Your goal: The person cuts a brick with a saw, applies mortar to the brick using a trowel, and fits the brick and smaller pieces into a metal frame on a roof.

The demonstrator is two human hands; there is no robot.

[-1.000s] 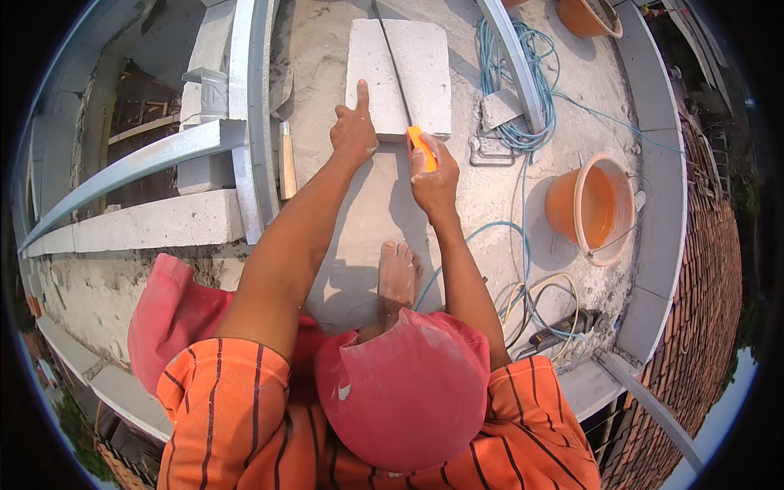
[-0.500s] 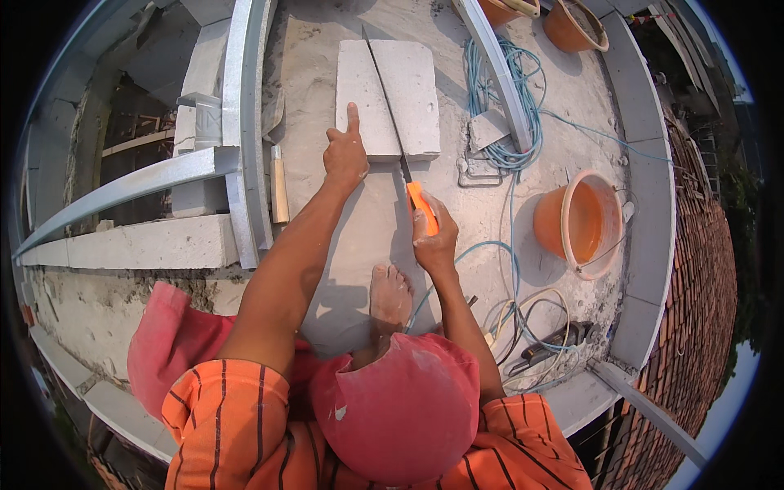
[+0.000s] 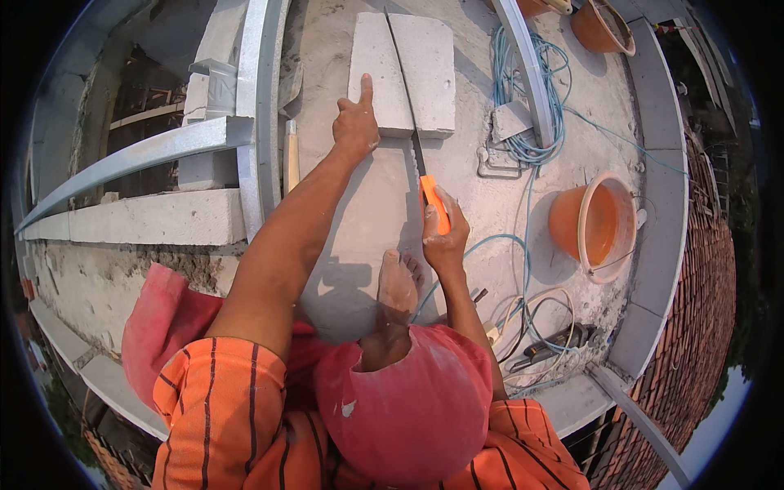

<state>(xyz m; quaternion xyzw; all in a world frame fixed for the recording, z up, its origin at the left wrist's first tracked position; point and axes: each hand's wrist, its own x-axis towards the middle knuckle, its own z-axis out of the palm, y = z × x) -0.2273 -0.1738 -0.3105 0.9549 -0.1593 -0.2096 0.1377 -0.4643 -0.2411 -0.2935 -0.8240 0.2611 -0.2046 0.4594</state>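
Note:
My left hand (image 3: 356, 122) rests at the lower left part of a pale rectangular block (image 3: 429, 65), index finger stretched along its face and the other fingers partly bent. My right hand (image 3: 443, 237) is closed on the orange handle (image 3: 434, 196) of a handsaw, below the block. The saw's long dark blade (image 3: 401, 65) lies lengthwise across the block, slightly slanted, with part sticking out toward me. My bare foot (image 3: 396, 286) is on the dusty concrete below the block. Just left of the block lies a wooden-handled tool (image 3: 291, 159), partly beside a metal beam.
Metal channels (image 3: 260, 106) and pale blocks (image 3: 147, 219) line the left. A metal post (image 3: 527, 69) stands amid blue hose coils (image 3: 551, 122). An orange bucket (image 3: 567, 224) is at right, another (image 3: 592, 28) higher up. Cables (image 3: 535, 306) lie lower right; a block ledge (image 3: 657, 163) borders a tiled roof.
My right hand has drawn the saw back toward me, so more blade shows below the block. My left hand stays on the block; the view shifted slightly down and back up.

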